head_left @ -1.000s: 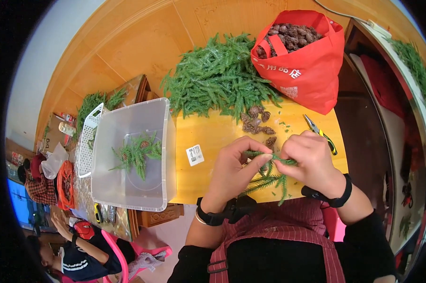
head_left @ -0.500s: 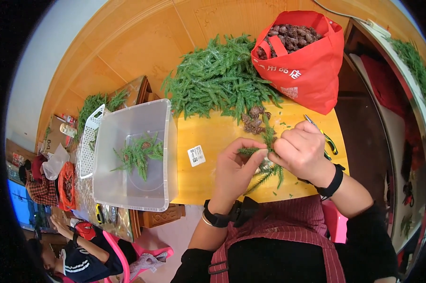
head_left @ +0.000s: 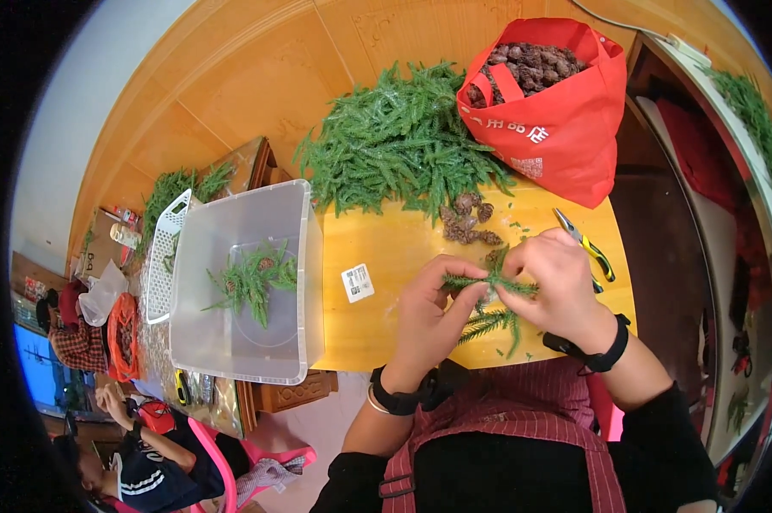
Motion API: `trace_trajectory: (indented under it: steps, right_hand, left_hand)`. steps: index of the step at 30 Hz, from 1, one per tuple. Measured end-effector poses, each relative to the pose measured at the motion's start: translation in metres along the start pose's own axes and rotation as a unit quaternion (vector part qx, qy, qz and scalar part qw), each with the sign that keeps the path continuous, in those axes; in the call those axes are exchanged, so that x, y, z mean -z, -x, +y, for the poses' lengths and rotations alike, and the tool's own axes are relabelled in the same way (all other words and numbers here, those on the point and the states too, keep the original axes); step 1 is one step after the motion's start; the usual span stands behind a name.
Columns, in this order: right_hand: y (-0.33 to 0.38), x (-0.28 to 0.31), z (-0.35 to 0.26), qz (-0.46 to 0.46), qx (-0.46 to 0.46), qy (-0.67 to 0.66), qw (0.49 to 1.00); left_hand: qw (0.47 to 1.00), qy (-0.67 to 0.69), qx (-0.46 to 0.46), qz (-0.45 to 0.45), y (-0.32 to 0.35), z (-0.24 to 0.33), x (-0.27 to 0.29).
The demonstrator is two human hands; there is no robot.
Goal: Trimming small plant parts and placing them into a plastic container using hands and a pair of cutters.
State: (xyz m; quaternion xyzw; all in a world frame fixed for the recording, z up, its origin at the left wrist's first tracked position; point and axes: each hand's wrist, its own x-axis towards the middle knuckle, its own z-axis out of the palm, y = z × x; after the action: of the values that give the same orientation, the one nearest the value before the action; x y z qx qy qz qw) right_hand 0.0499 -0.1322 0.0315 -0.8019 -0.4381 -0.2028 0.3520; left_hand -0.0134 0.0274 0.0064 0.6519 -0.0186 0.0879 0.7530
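Note:
My left hand point(head_left: 429, 318) and my right hand point(head_left: 557, 286) meet over the front of a small yellow table point(head_left: 377, 329), both pinching a bunch of green fir sprigs point(head_left: 489, 280). More sprig tips point(head_left: 493, 325) hang below the hands. A few small pine cones point(head_left: 467, 221) lie just beyond my fingers. Behind them is a big heap of green sprigs point(head_left: 394, 145). Yellow-handled pliers point(head_left: 584, 250) lie right of my right hand.
A clear plastic bin point(head_left: 232, 342) at left holds finished sprig bundles point(head_left: 253, 278). A red bag point(head_left: 565, 145) full of pine cones stands at the back right. A small white label point(head_left: 357, 283) lies on the table. Another person point(head_left: 138, 470) sits at lower left.
Both hands have stayed together on the sprigs, shifting slightly; the sprig that pointed upward half a second ago now lies across between my fingers.

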Motion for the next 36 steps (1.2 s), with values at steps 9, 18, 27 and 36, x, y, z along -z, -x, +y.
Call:
trace_trajectory:
  steps: [9,18,27,36]
  right_hand:
    - [0.002,0.013,-0.002,-0.117,-0.3,-0.5,0.804]
    - [0.005,0.001,-0.005,-0.038,-0.276,-0.586,0.761]
    - [0.009,-0.007,-0.008,0.025,-0.261,-0.539,0.8]
    - [0.01,-0.004,-0.011,0.051,-0.062,-0.211,0.974]
  left_hand:
    - [0.923,-0.241,-0.299,0.013,-0.002,0.015,-0.001]
    - [0.926,-0.253,-0.279,0.015,-0.005,0.018,-0.004]
    - [0.937,-0.234,-0.259,0.01,-0.004,0.013,-0.005]
    - [0.998,0.056,0.03,0.011,-0.002,0.01,-0.007]
